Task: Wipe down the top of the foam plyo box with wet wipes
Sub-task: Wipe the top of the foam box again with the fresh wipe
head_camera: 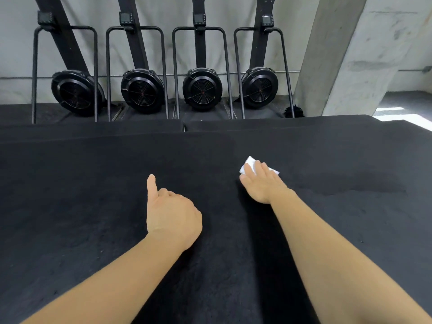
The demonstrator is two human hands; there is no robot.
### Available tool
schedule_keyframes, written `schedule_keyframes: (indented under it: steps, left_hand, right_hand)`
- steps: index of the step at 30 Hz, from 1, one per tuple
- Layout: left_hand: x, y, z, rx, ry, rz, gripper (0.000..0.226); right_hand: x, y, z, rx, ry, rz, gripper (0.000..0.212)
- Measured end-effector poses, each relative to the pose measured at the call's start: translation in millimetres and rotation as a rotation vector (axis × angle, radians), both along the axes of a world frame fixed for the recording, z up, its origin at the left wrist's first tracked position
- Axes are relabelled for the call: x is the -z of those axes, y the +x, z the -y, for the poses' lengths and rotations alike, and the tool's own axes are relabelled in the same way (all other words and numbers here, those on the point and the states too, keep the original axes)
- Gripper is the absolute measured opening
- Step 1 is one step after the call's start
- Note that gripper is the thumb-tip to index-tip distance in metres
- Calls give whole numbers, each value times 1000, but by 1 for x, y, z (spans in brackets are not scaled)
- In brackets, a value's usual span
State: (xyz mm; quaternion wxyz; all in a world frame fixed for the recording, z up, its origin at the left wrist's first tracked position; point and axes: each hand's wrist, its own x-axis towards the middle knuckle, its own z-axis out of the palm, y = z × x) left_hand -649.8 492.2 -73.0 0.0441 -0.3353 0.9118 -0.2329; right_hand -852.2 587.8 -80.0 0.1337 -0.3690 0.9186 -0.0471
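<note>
Nearest, both bare forearms reach out over the black box top [81,195], which fills the whole lower part of the view. The left hand [173,213] rests on the surface left of centre, its fingers curled into a fist around nothing, the thumb stuck out straight and pointing away.

A little farther and to the right, the right hand [261,183] lies flat with straight fingers pressing a folded white wipe [249,163] onto the box. The wipe's corners show beyond the fingertips.

Right of that hand runs a darker, damp-looking streak [355,183], so part of the right side seems to have been wiped. The left side and the near strip look dry and mottled, with no such marks. By that, the job is under way but most of the top is probably left to do.

The surface is matte and slightly grainy. Beyond its far edge lie two more black slabs at nearly the same height, split by a narrow seam [183,127].

Farther still, four black rowing machines [142,90] stand on end in a row against a pale wall [18,43]. A concrete pillar [339,54] stands at the far right, with a bright patch of floor [402,118] beside it.
</note>
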Motion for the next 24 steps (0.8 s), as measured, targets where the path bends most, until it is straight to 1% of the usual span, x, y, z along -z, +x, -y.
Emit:
schedule_keyframes:
  steps: [2, 5, 7, 8, 10, 11, 13, 15, 18, 20, 22, 23, 24]
  left_hand:
    - [-1, -10, 4, 6, 25, -37, 43]
    - [4, -21, 10, -26, 106, -84, 48]
    - [7, -27, 12, -46, 149, -90, 56]
    - [8, -29, 13, -57, 163, -91, 59]
    - [11, -35, 16, -69, 182, -98, 61]
    - [13, -39, 16, -74, 187, -105, 61]
    - [15, -44, 17, -88, 192, -125, 61]
    - [17, -48, 15, -101, 191, -142, 61]
    - [20, -50, 14, -113, 218, -146, 59]
    - [22, -50, 14, -106, 234, -139, 62]
    - [25, -48, 13, -96, 226, -126, 63]
    - [27, -48, 12, -95, 219, -128, 62]
    - [28, -48, 12, -97, 213, -136, 60]
  right_hand:
    - [2, -21, -5, 50, 42, -29, 52]
    - [6, -35, -8, 105, 44, -24, 55]
    - [10, -35, -7, 161, 1, -21, 57]
    - [12, -32, -5, 176, -1, -50, 58]
    - [14, -22, 2, 181, 24, -110, 58]
    - [13, -16, 9, 177, 19, -102, 59]
    - [12, 3, 24, 137, 8, -18, 64]
    - [10, 24, 41, 44, 3, 68, 66]
    - [3, 47, 64, -90, -75, 194, 58]
    - [-3, 56, 76, -128, -176, 351, 53]
    - [-7, 59, 87, -168, -218, 490, 58]
    - [-7, 58, 91, -197, -208, 500, 60]
    - [-4, 54, 93, -230, -192, 470, 61]
